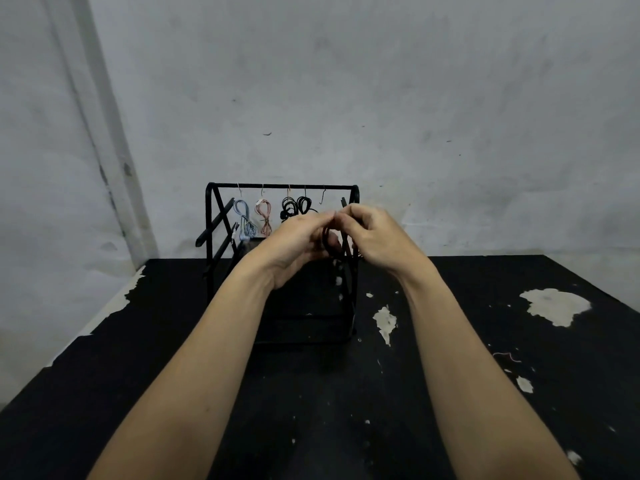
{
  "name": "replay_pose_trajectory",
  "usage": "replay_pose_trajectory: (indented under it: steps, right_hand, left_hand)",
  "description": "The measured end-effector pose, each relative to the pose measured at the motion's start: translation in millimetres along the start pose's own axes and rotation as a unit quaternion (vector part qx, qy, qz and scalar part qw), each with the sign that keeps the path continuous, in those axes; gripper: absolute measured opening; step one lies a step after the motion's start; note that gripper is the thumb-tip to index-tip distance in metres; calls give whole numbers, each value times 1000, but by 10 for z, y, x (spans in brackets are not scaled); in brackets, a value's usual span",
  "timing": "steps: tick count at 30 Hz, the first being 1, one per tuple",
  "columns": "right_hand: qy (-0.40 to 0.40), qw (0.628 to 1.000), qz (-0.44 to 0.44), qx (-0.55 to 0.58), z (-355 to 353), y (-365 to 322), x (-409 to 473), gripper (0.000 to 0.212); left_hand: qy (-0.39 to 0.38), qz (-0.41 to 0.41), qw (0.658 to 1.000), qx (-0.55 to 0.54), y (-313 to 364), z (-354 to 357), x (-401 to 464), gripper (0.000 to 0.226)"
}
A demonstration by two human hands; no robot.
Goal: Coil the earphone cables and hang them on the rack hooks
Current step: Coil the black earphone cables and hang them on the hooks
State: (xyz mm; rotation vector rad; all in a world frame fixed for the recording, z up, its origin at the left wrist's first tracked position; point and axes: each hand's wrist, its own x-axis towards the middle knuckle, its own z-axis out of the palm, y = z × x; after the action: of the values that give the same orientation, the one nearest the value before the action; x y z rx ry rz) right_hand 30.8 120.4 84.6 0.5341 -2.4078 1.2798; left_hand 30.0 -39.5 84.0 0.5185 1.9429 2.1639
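I see both hands (pixel 341 233) pinching the black coil (pixel 329 242) at centre frame; loosened fingers could unravel it before the empty hook (pixel 323 197).

Two hands, the left hand (pixel 298 241) and right hand (pixel 375 239), met fingertip to fingertip over a black cable coil (pixel 329 244), before a black rack (pixel 282 186) hung with blue (pixel 244 220), pink (pixel 264 215) and black earphones (pixel 294 206), on a chipped black table (pixel 450 341).
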Motion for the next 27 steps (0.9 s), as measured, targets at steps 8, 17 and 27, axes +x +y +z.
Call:
replay_pose_trajectory:
  steps: [8,17,27]
  right_hand:
    - [-62,991,35,114,1,-85,-61,21]
    - [-20,898,109,426,28,-189,-55,25]
    - [-5,933,98,346,11,-106,-70,23]
  left_hand:
    - [47,53,997,1,-31,-122,61,34]
    - [12,48,961,-272,39,-58,-10,23]
    - [8,53,992,-117,-111,-121,53,27]
